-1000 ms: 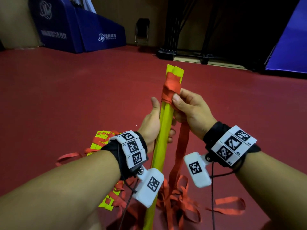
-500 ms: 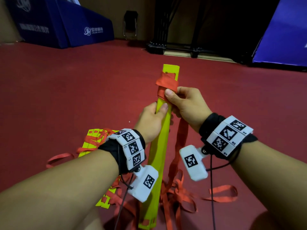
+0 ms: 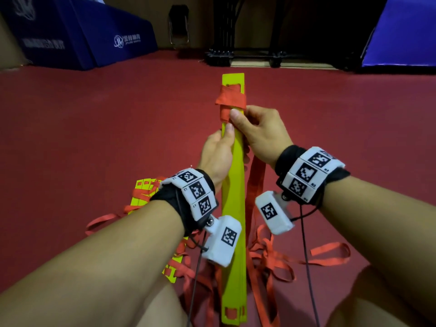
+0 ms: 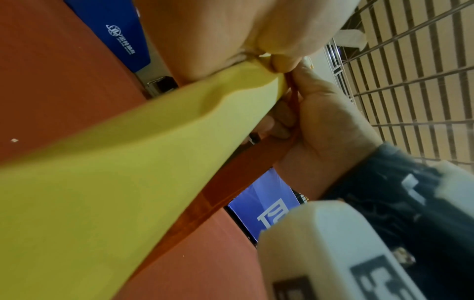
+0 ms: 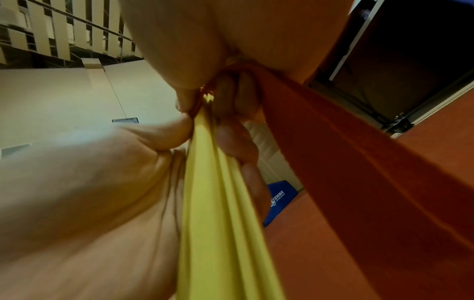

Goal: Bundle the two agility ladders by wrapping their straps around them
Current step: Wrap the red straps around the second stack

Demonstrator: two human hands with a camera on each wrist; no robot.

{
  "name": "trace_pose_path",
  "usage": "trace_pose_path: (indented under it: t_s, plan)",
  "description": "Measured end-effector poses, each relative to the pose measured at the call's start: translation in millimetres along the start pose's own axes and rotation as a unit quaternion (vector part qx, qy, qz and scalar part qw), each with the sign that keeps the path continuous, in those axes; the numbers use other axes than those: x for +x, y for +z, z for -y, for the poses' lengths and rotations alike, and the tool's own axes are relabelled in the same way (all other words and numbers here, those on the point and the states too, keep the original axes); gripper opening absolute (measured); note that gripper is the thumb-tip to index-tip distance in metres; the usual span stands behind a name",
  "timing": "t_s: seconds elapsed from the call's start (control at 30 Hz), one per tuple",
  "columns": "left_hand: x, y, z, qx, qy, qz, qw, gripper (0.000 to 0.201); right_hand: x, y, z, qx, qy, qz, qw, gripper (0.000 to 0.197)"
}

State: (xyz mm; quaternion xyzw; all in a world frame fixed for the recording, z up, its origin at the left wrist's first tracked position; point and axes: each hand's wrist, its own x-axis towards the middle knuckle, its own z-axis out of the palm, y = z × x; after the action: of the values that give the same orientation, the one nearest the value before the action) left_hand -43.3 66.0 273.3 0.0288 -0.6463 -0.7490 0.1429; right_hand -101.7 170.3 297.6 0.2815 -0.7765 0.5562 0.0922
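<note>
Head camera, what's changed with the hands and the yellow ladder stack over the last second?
The left hand slid up the yellow rung stack until its thumb sits just under the right hand, which moved its thumb lower on the red strap wrap. The stack turned flat face up. Both hands keep their grip; the second ladder stays on the floor.

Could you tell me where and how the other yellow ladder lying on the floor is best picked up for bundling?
Probably by the short end of its stacked rungs, from above. The second ladder lies flat on the red floor to the person's left, rungs partly gathered, straps strewn loose. Pinching across the whole stack at one end should keep the rungs together; the straps alone would let them fan out.
</note>
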Motion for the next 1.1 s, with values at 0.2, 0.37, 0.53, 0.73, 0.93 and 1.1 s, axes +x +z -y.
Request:
trace_pose_path:
  t_s: [0.2, 0.37, 0.53, 0.73, 0.93, 1.1]
  plan:
    - [-4.0, 3.1, -5.2, 0.031, -0.021, 0.009, 0.999, 0.049, -8.3, -6.2, -5.8, 0.038, -0.011, 0.003, 0.999, 0.034]
    - [1.5, 0.8, 3.8, 0.046, -0.034, -0.045, 0.997, 0.047, -8.1, -9.4, -15.5, -0.005, 0.02, 0.056, 0.998, 0.043]
    - [6.2, -5.6, 4.1, 0.045, -0.042, -0.074, 0.995, 0.049, -5.8, -15.1, -21.8, -0.1, 0.045, 0.101, 0.989, 0.052]
    - [9.3, -11.3, 6.3, 0.075, -0.052, -0.05, 0.995, 0.058, -4.1, -24.4, -28.4, -0.004, 0.032, 0.181, 0.983, 0.037]
    - [5.1, -8.1, 3.2, 0.059, -0.03, -0.025, 0.998, 0.054, -5.9, -27.5, -25.5, 0.072, 0.031, 0.195, 0.978, 0.03]
    - [-1.3, 3.0, -3.7, 0.077, -0.037, -0.03, 0.996, 0.057, -0.8, -29.3, -31.6, 0.063, 0.03, 0.157, 0.985, 0.031]
